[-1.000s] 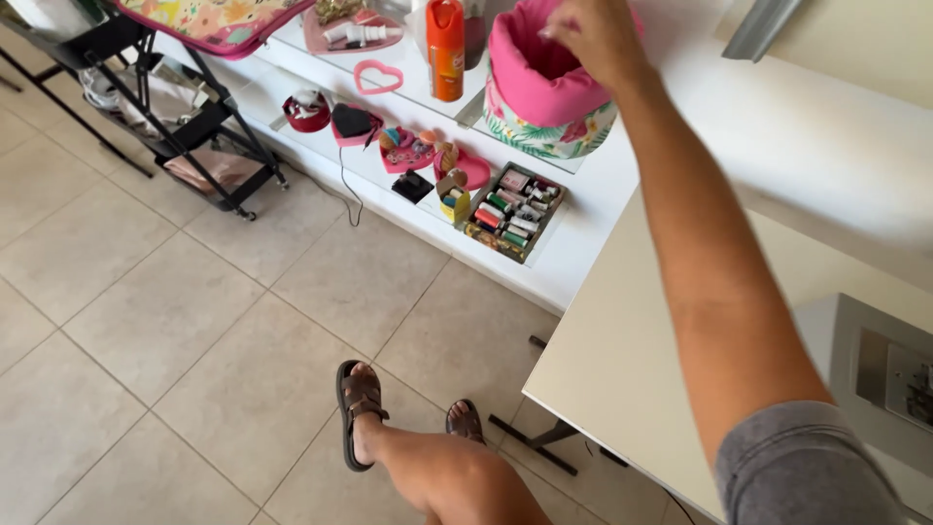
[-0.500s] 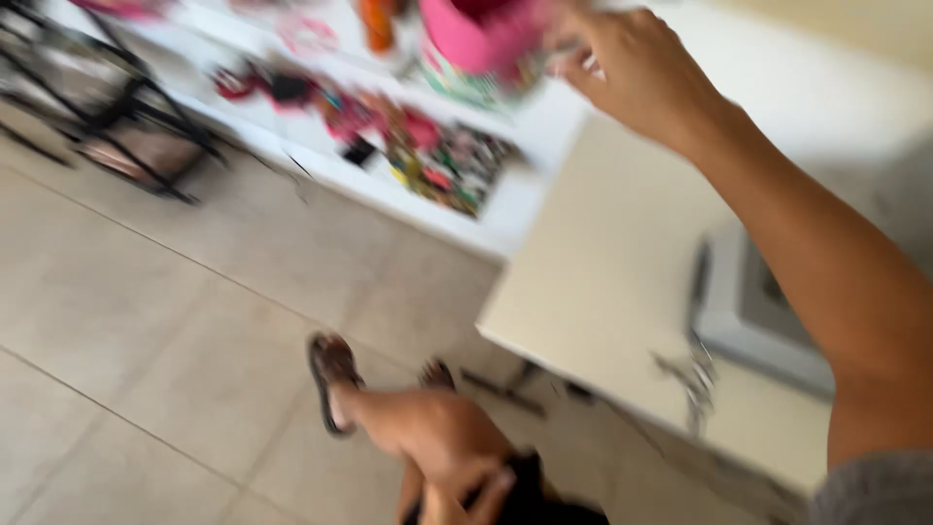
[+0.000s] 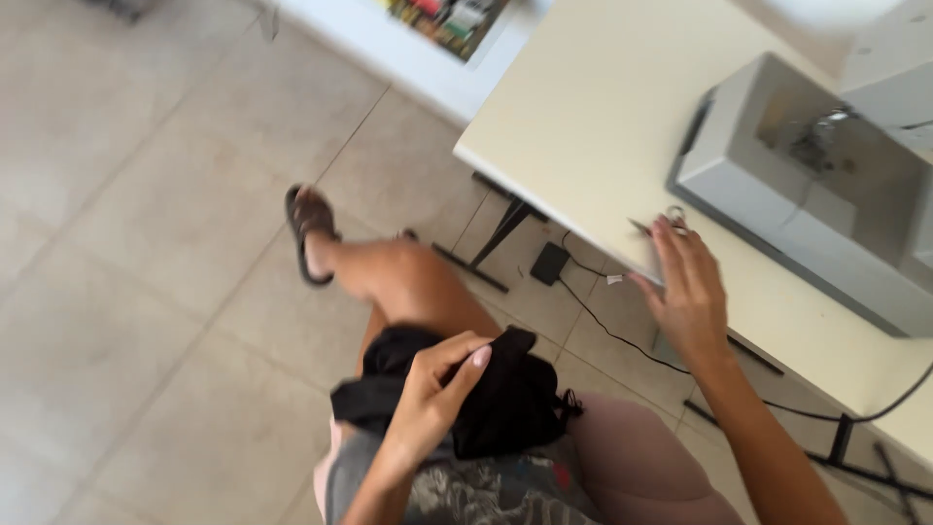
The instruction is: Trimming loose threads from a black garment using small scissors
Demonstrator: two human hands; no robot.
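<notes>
L hand (image 3: 428,403) clamped on black fabric (image 3: 496,399) in lap; R hand (image 3: 690,292) fingers apart, tips at small scissors (image 3: 656,224) w/ sewing machine (image 3: 816,185) just beyond.

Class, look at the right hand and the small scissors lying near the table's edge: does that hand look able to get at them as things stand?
Probably yes. The right hand is open, its fingertips already at the scissors on the cream table. Nothing lies between them; the sewing machine sits further back.
</notes>
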